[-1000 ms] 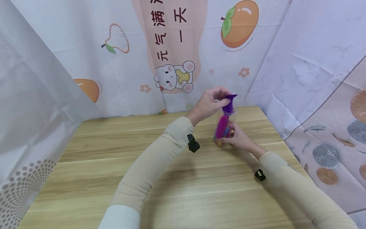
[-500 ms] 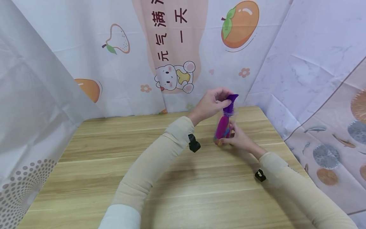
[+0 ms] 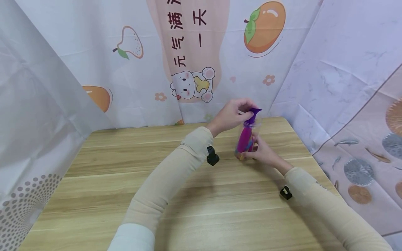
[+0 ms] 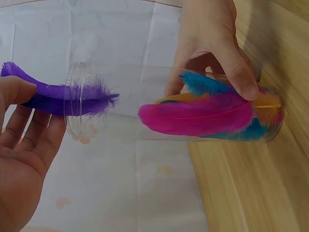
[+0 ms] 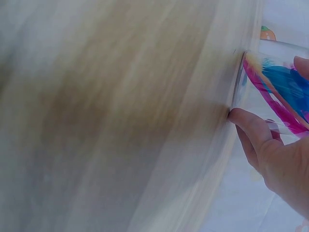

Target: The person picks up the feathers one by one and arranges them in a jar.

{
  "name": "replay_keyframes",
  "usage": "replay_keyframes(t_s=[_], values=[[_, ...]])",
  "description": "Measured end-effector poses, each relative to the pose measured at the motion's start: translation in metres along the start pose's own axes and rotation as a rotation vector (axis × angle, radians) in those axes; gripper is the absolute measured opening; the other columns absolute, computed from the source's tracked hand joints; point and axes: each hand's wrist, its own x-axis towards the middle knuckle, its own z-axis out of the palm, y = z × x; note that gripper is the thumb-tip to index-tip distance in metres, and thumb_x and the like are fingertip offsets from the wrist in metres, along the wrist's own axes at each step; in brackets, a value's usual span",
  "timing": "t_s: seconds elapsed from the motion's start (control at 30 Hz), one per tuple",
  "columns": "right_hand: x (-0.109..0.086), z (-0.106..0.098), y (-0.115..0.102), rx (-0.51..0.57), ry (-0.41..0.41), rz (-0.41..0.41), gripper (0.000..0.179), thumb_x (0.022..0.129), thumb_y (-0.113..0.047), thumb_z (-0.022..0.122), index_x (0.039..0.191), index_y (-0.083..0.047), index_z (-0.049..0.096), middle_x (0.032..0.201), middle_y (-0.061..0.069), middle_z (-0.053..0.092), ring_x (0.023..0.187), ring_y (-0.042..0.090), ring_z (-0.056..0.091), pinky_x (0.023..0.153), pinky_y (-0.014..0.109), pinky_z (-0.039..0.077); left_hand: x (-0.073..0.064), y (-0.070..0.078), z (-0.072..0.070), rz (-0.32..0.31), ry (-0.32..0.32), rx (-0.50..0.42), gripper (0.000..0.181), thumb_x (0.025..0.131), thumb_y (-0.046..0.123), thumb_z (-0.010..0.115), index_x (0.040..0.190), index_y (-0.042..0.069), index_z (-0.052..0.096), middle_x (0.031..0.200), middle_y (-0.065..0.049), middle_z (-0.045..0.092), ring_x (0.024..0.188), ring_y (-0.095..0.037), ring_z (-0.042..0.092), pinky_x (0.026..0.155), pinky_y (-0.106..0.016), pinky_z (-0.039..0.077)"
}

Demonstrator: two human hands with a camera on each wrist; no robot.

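A clear plastic jar (image 4: 130, 130) stands upright on the table, its threaded mouth uncapped. Inside lie several feathers: a magenta feather (image 4: 198, 116), blue feathers (image 4: 207, 84) and orange ones. My left hand (image 3: 230, 113) pinches a purple feather (image 4: 48, 96) between thumb and fingers. That feather's quill end hangs inside the jar's mouth while its broad tip is above the rim. Low on the jar, my right hand (image 3: 263, 151) grips the wall, thumb on one side and fingers on the other. In the right wrist view, blue and magenta feathers show through the jar's bottom part.
The wood-grain table (image 3: 125, 181) spreads out to the left and front of the jar. A printed curtain (image 3: 132, 87) hangs behind the table's back edge, and another curtain (image 3: 355, 150) borders its right side. Each wrist carries a small black mount (image 3: 212, 156).
The left hand has lowered slightly, and the purple feather sits a little deeper in the jar's mouth. My right hand and the jar have stayed in place.
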Motion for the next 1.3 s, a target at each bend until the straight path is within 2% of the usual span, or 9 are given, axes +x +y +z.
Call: replay_keyframes(t_s=[0.3, 0.47, 0.7, 0.9, 1.07, 1.3], values=[[-0.0004, 0.0002, -0.0006, 0.009, -0.007, 0.013, 0.088, 0.087, -0.010, 0.082, 0.155, -0.013, 0.026, 0.129, 0.023, 0.051, 0.099, 0.034, 0.065, 0.073, 0.031, 0.055, 0.0020, 0.0026, -0.0002, -0.020, -0.022, -0.001, 0.016, 0.100, 0.000, 0.061, 0.114, 0.002, 0.069, 0.106, -0.006, 0.071, 0.096, -0.016, 0.066, 0.087, -0.023, 0.054], [0.0002, 0.0004, -0.0010, 0.019, -0.007, 0.005, 0.089, 0.087, -0.008, 0.082, 0.156, -0.012, 0.026, 0.129, 0.023, 0.053, 0.100, 0.035, 0.065, 0.075, 0.031, 0.055, 0.0009, 0.0018, -0.0004, -0.018, -0.017, -0.009, 0.015, 0.100, -0.001, 0.061, 0.113, 0.001, 0.068, 0.105, -0.007, 0.071, 0.095, -0.018, 0.067, 0.086, -0.024, 0.055], [0.0015, 0.0004, 0.0003, -0.006, 0.003, 0.000, 0.093, 0.086, -0.007, 0.082, 0.158, -0.012, 0.023, 0.129, 0.023, 0.052, 0.104, 0.036, 0.062, 0.079, 0.034, 0.055, 0.0000, -0.0003, 0.0004, -0.022, -0.019, -0.014, 0.016, 0.099, -0.001, 0.061, 0.114, 0.000, 0.068, 0.109, -0.015, 0.070, 0.096, -0.018, 0.066, 0.086, -0.024, 0.055], [0.0003, 0.0005, -0.0001, 0.000, 0.000, 0.005, 0.092, 0.086, -0.008, 0.082, 0.157, -0.012, 0.023, 0.129, 0.023, 0.051, 0.103, 0.037, 0.063, 0.079, 0.034, 0.055, -0.0009, -0.0005, 0.0014, -0.027, -0.010, -0.006, 0.016, 0.098, -0.002, 0.062, 0.113, 0.002, 0.068, 0.106, -0.009, 0.070, 0.096, -0.017, 0.067, 0.087, -0.023, 0.054], [-0.0010, 0.0010, -0.0010, -0.008, 0.006, 0.003, 0.089, 0.086, -0.008, 0.082, 0.155, -0.011, 0.025, 0.128, 0.022, 0.050, 0.103, 0.036, 0.064, 0.082, 0.033, 0.055, -0.0016, -0.0001, 0.0014, -0.032, 0.001, 0.012, 0.018, 0.097, -0.003, 0.063, 0.114, 0.002, 0.069, 0.111, -0.006, 0.071, 0.100, -0.014, 0.066, 0.090, -0.021, 0.052], [-0.0004, 0.0025, -0.0006, -0.010, 0.010, 0.012, 0.088, 0.086, -0.007, 0.082, 0.154, -0.009, 0.027, 0.128, 0.024, 0.049, 0.103, 0.035, 0.065, 0.082, 0.030, 0.055, -0.0017, 0.0000, 0.0018, -0.019, 0.006, 0.025, 0.019, 0.095, -0.006, 0.063, 0.113, 0.000, 0.068, 0.112, -0.010, 0.070, 0.105, -0.026, 0.067, 0.091, -0.020, 0.051]])
